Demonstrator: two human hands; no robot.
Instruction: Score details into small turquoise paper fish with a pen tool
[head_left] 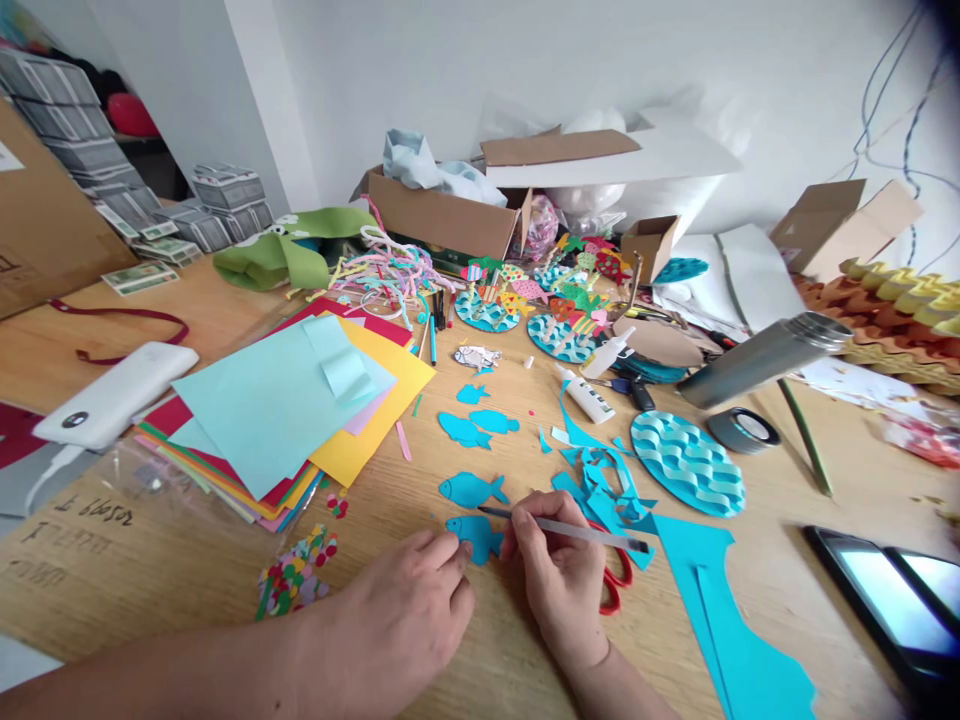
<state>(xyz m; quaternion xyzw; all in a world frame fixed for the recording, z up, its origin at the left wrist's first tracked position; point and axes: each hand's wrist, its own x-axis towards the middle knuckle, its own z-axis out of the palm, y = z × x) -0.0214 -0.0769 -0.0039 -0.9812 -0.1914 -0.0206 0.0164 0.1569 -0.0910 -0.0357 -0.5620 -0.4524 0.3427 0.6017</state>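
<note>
In the head view my right hand (559,580) grips a slim pen (585,531) with a clear barrel. Its dark tip points left, over the tail side of a blue paper fish (474,530). The curled fingers of my left hand (412,600) press that fish against the wooden table. Another blue paper fish (469,488) with an eye and gill line lies just beyond. Farther off are plain blue fish cutouts (463,428) and a white fish with drawn markings (477,355). Red-handled scissors (616,585) lie partly hidden behind my right hand.
Blue paper scraps (600,485) and a large blue offcut (720,600) lie rightward. Colored paper sheets (262,410) and paper dots (296,570) are left. Glue bottles (589,395), a woven blue oval (686,462), a steel flask (757,360) and a phone (877,600) stand or lie around.
</note>
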